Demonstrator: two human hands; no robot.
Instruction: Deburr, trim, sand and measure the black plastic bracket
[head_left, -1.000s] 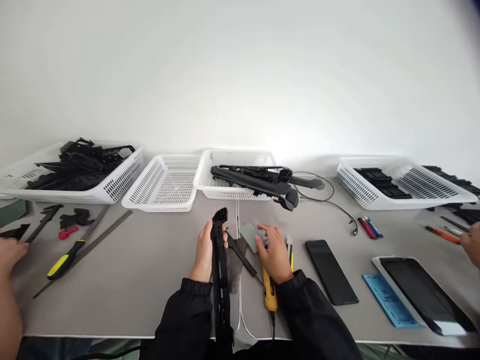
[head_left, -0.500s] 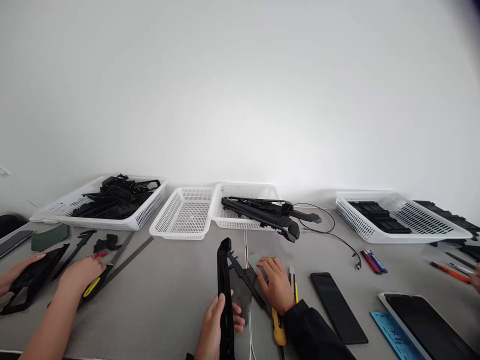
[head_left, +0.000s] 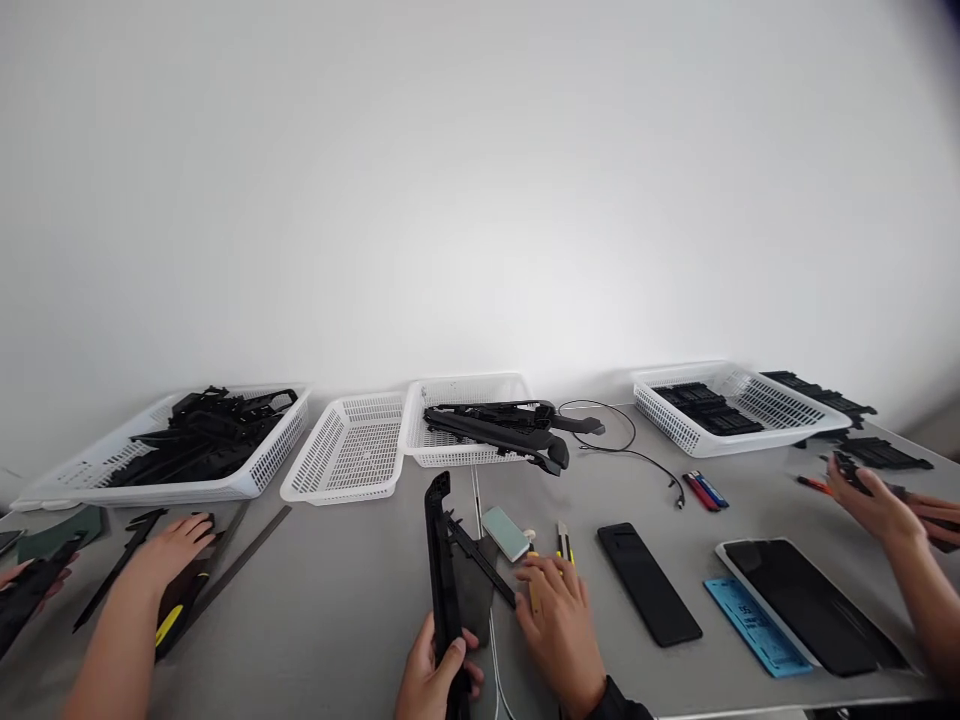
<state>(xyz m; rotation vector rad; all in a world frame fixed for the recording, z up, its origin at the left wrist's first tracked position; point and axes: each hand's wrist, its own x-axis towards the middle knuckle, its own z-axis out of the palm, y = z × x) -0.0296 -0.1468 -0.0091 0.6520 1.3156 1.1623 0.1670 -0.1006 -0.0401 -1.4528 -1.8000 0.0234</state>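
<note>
My left hand [head_left: 439, 665] is closed around a long black plastic trim part [head_left: 442, 580], held upright with its hooked end on top. Beyond that part lies a black caliper [head_left: 484, 562], across a dark grey flat piece [head_left: 478, 597]. My right hand [head_left: 559, 620] is over a yellow-handled tool [head_left: 535, 598], fingers apart and slightly bent; most of the tool is hidden beneath it. Just past the fingers are a pale green rectangular piece [head_left: 505, 533] and a utility knife [head_left: 564, 542].
White baskets stand along the wall: one with black parts [head_left: 255, 480], a bare one [head_left: 341, 490], one with long trims [head_left: 450, 455], one at right [head_left: 697, 440]. A phone [head_left: 649, 585], tablet [head_left: 814, 605] and lighters [head_left: 705, 490] lie rightward. Co-workers' hands [head_left: 169, 555] [head_left: 874, 505] work on both sides.
My right hand has drawn back from the pale green piece to the yellow-handled tool. The view has shifted rightward. The right co-worker's hand now holds a black part.
</note>
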